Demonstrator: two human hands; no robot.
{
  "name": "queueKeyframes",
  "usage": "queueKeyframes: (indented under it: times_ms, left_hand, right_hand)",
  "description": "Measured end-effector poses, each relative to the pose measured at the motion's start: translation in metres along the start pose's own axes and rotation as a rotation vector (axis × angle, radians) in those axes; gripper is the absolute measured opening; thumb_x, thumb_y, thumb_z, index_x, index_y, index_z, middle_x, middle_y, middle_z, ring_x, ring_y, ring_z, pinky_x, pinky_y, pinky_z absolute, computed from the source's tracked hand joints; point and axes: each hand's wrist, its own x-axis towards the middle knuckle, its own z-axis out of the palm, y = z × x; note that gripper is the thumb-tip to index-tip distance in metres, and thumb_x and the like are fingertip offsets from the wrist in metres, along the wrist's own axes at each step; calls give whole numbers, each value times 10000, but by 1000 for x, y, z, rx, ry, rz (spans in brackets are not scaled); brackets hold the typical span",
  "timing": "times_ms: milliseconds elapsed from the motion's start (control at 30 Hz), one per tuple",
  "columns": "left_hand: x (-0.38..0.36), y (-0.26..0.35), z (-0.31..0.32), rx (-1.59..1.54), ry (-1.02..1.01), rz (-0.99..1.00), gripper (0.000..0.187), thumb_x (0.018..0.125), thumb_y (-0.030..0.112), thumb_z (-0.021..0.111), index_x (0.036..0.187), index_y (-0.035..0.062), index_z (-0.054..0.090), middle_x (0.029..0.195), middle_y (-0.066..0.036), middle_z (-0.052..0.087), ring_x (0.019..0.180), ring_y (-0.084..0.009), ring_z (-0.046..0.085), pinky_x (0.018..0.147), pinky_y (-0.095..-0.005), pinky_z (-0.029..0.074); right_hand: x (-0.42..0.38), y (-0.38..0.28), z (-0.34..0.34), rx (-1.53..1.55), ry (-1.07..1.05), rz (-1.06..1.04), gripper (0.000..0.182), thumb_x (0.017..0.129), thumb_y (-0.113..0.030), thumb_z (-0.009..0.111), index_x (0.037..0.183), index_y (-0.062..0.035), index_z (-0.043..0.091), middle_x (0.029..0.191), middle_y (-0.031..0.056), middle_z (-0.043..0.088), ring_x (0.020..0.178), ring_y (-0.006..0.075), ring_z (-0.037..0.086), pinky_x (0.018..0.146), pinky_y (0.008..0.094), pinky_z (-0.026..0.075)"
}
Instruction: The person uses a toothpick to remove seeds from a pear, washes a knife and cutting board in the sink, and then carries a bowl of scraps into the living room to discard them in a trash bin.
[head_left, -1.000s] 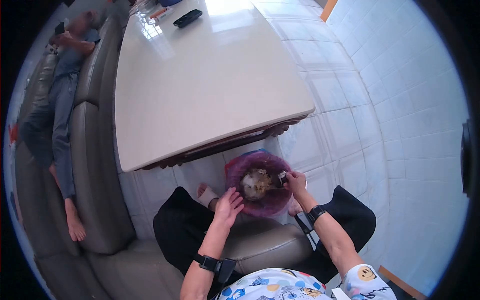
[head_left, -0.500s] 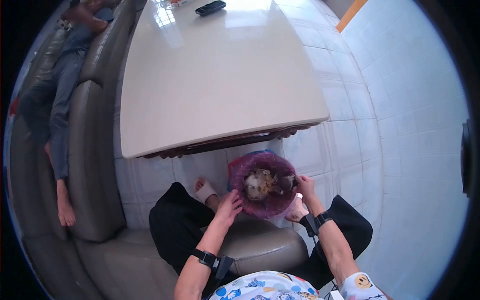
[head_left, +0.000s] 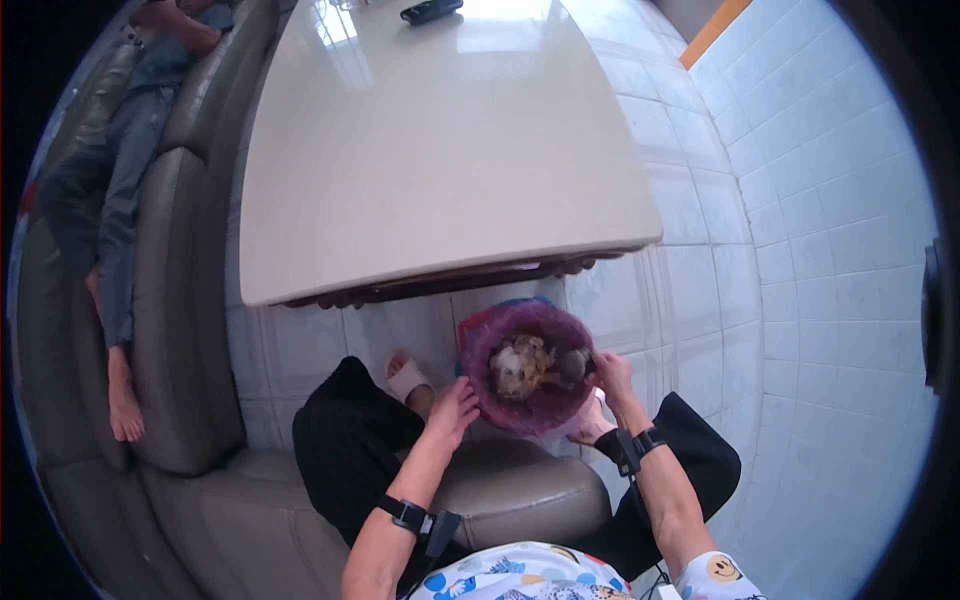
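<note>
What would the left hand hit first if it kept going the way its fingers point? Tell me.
Probably the bin: the left hand already rests at its near rim, fingers aimed up toward the purple liner and the scraps inside. Depth is hard to judge from above.

Both hands low, fingers curled

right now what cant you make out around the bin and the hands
- Head view: what the right hand pinches at the bin rim, too small.
- Bin contents: a blurred pale heap.
- Left hand: palm faces away, touching the bin or not is unclear.
- Floor under the table: hidden.
</note>
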Motion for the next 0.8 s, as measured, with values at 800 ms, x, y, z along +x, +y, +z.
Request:
queueKeyframes:
  times_ms: [800]
  left_hand:
    - [-56, 23, 39, -166, -475, -209, 576, 954, 460, 528, 1375, 86, 407, 1345, -182, 475, 1191, -339, 511, 1035, -523, 400]
  right_hand:
    - [-144, -29, 81, -65, -222, -523, 148, 893, -128, 640, 930, 15, 627, 762, 78, 647, 657, 139, 633, 598, 274, 500]
